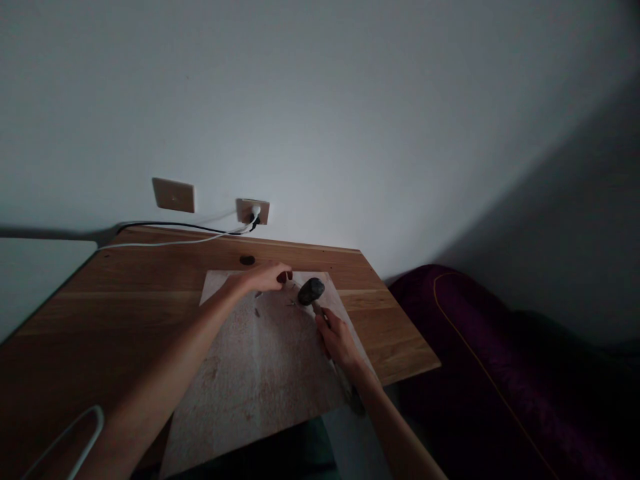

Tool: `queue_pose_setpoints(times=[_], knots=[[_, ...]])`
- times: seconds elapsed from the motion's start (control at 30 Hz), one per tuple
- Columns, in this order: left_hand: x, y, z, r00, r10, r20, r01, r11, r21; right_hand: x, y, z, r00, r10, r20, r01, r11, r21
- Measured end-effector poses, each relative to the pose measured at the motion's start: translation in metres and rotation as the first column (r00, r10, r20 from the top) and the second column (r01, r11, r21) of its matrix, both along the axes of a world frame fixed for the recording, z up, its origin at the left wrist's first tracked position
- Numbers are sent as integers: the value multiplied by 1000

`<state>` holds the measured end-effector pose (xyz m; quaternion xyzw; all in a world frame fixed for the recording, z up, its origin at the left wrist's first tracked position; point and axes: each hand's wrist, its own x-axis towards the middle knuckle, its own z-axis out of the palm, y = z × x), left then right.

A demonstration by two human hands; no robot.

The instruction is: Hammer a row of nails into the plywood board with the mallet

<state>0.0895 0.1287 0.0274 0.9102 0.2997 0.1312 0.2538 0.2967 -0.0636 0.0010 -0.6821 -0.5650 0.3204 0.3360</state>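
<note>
R hand (340, 340) shut round handle of dark-headed hammer (311, 291), head raised just beside L hand (265, 277). L fingers (283, 275) curled narrow; any grip on an item: can't tell. Small nails (290, 303) lying nearby on pale board (260, 387), atop wooden desk (395, 340).

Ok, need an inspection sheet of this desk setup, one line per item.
surface: wooden desk with a pale board on it, overhanging the near edge
job's things: dark-headed hammer; small metal pieces on the board, possibly nails
clutter: white wire loop at near left
grippers: right hand grips the hammer's handle; left hand is over the board's far part, near the metal pieces
cables: black cable and white cable run along the desk's back edge to a wall socket
surroundings: wall plate; purple upholstered furniture at right
</note>
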Motion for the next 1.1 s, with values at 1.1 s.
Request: queue_pose_setpoints(times=[1.1], knots=[[-3,8,-3,997,-11,-73,14,999,40,-10,9,18,983,5,-186,-9,1000,-20]])
